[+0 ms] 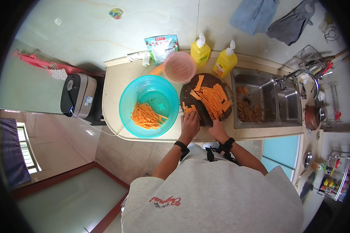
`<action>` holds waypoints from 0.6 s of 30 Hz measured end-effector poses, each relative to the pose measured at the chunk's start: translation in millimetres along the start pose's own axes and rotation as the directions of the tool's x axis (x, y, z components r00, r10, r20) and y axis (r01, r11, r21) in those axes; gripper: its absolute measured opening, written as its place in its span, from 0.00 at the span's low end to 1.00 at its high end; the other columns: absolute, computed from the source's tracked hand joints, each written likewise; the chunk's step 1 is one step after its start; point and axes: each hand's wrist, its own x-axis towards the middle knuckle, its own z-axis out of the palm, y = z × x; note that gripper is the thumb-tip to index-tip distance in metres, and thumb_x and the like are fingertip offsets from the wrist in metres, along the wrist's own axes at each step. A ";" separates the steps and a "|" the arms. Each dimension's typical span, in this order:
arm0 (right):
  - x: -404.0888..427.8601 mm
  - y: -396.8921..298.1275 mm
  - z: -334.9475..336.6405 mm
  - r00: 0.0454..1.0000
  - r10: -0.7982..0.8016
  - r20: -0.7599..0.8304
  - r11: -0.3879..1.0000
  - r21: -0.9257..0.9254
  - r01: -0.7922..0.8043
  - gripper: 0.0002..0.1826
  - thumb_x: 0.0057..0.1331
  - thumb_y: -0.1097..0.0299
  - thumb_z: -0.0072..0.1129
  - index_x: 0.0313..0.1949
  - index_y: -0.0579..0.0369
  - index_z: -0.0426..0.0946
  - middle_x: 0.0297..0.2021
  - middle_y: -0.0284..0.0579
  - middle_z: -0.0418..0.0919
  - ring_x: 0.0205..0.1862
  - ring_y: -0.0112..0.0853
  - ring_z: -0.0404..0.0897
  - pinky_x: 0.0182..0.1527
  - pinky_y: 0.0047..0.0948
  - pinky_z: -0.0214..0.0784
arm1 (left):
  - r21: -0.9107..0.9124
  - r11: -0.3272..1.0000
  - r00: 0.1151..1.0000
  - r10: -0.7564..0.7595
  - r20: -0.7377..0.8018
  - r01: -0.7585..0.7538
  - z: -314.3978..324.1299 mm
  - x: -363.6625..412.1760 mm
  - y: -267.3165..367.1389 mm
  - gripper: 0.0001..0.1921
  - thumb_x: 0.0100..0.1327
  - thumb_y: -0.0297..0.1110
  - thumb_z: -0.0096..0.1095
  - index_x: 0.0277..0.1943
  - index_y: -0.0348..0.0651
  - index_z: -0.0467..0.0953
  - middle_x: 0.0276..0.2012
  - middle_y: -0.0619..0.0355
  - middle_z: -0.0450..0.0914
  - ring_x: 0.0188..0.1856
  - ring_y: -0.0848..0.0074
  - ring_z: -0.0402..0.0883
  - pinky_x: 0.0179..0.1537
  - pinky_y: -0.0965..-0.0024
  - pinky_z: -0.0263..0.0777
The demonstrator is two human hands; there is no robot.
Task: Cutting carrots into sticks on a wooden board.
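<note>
My right hand point(218, 130) grips the handle of a kitchen knife point(204, 112), whose dark blade stands on a round wooden chopping board point(187, 92). Left of the blade, the fingers of my left hand point(190, 123) press on carrot slices point(189, 108). A heap of carrot strips point(210, 100) lies on the board to the right of the knife. Further slices point(199, 83) rest near the board's far edge. Beside the board, a turquoise plastic basin point(128, 93) holds a pile of carrot strips point(147, 117).
A pink colander point(179, 67), a carrot point(156, 70), a printed pouch point(162, 48) and two yellow pump bottles point(200, 52) stand behind the board. To the right is a steel double sink point(268, 72) with peelings point(249, 112) and a tap point(302, 71). A white cable point(96, 128) runs by the counter's left end.
</note>
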 end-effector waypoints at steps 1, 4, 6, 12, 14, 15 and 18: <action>-0.6 0.5 2.0 0.997 -0.061 -0.039 0.998 -0.024 0.060 0.19 0.49 0.79 0.47 0.43 0.68 0.72 0.32 0.69 0.75 0.39 0.57 0.75 0.44 0.44 0.68 | -0.014 1.000 1.000 -0.007 -0.013 0.007 -1.8 0.8 0.5 0.19 0.51 0.27 0.58 0.48 0.34 0.73 0.49 0.54 0.74 0.51 0.64 0.69 0.48 0.59 0.60; -9.6 -17.9 1.3 0.997 -0.081 -0.014 0.997 -0.019 0.080 0.19 0.49 0.79 0.47 0.43 0.69 0.72 0.32 0.69 0.75 0.39 0.56 0.75 0.44 0.43 0.68 | -0.024 1.000 1.000 -0.014 0.003 0.014 -2.9 -1.0 -2.1 0.16 0.54 0.28 0.57 0.46 0.33 0.73 0.47 0.53 0.74 0.51 0.65 0.70 0.51 0.58 0.60; -13.2 -22.2 3.2 0.998 -0.034 0.047 0.999 0.007 0.034 0.19 0.48 0.78 0.47 0.43 0.70 0.72 0.32 0.69 0.75 0.39 0.56 0.75 0.44 0.43 0.69 | -0.026 1.000 1.000 -0.003 -0.014 0.003 -1.8 -1.8 -4.3 0.15 0.54 0.28 0.58 0.45 0.33 0.74 0.47 0.52 0.74 0.50 0.65 0.70 0.50 0.59 0.61; -9.3 -13.0 14.6 0.991 -0.130 0.002 0.990 -0.062 0.130 0.18 0.47 0.77 0.49 0.39 0.71 0.73 0.32 0.70 0.75 0.40 0.55 0.75 0.44 0.44 0.68 | -0.046 0.999 0.999 0.009 -0.048 -0.012 -0.1 -1.9 -3.9 0.11 0.55 0.28 0.58 0.41 0.33 0.75 0.44 0.52 0.75 0.49 0.64 0.71 0.49 0.60 0.62; -10.6 -15.8 16.3 0.993 -0.113 0.025 0.989 -0.094 0.114 0.16 0.47 0.76 0.50 0.36 0.71 0.73 0.31 0.69 0.75 0.40 0.56 0.75 0.43 0.45 0.68 | -0.046 0.999 0.998 -0.001 -0.061 -0.002 2.0 -3.9 -4.4 0.10 0.54 0.28 0.58 0.39 0.34 0.76 0.43 0.53 0.75 0.48 0.65 0.71 0.48 0.59 0.62; -10.2 -15.8 18.9 0.994 -0.111 0.025 0.989 -0.093 0.113 0.16 0.47 0.76 0.50 0.36 0.71 0.73 0.31 0.69 0.75 0.40 0.56 0.75 0.43 0.45 0.68 | -0.031 0.999 0.999 0.014 -0.036 -0.015 1.7 -2.8 -4.3 0.10 0.53 0.29 0.58 0.38 0.35 0.76 0.42 0.53 0.75 0.48 0.65 0.72 0.48 0.59 0.61; -6.7 -17.1 29.0 0.998 -0.053 -0.014 0.996 -0.073 0.052 0.14 0.47 0.76 0.50 0.33 0.72 0.73 0.29 0.69 0.75 0.38 0.56 0.75 0.42 0.45 0.68 | -0.009 0.999 0.999 0.049 -0.008 -0.049 -0.4 1.4 -5.7 0.08 0.50 0.29 0.59 0.34 0.37 0.75 0.42 0.54 0.75 0.47 0.66 0.71 0.45 0.60 0.60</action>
